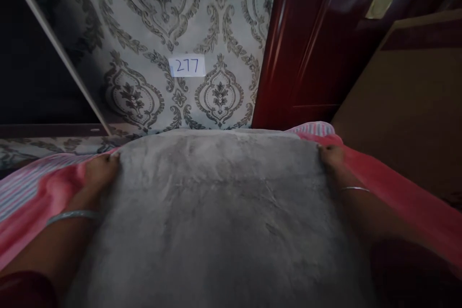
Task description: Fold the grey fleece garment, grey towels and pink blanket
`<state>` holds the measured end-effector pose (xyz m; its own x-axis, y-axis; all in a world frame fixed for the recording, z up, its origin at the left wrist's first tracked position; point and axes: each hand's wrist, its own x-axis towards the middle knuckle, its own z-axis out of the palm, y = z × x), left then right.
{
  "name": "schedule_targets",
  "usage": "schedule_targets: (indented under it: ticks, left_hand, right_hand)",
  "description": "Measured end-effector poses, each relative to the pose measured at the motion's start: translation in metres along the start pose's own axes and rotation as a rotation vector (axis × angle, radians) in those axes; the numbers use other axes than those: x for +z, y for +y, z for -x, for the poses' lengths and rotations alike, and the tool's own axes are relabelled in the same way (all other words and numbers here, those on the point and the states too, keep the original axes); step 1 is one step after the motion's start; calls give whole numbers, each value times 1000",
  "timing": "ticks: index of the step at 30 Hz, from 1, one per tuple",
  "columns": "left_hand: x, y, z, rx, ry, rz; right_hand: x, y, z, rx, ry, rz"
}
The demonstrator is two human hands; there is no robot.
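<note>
A plush grey blanket hangs spread out before me and fills the middle of the view. At its upper left corner my left hand is closed on the edge. My right hand pinches the upper right corner. Its top edge runs nearly level between the two hands, with a faint crease across the cloth below. Behind it, on both sides, shows pink bedding with striped fabric. How much lies behind the blanket is hidden.
Ahead stands a wall with patterned wallpaper and a paper label reading 277. A dark red door is to its right. A brown cardboard panel leans at far right. A dark framed screen is at left.
</note>
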<state>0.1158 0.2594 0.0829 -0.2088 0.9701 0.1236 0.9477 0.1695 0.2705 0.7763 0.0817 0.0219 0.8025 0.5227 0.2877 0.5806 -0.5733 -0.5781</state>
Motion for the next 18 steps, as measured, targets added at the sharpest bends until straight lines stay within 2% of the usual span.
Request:
schedule_targets:
  ticks: [3,7,12,18]
  left_hand:
    - [16,-2,6,-93,54,-15]
    - [27,-4,5,-126,116,-7]
    - [29,-6,-1,-94,132,-61]
    - [28,-4,2,-76,121,-68]
  right_hand:
    - [11,4,3,90,72,32]
    - [22,12,13,143,40,74]
    - [26,15,11,152,1,99]
    - [20,9,14,161,-39,127]
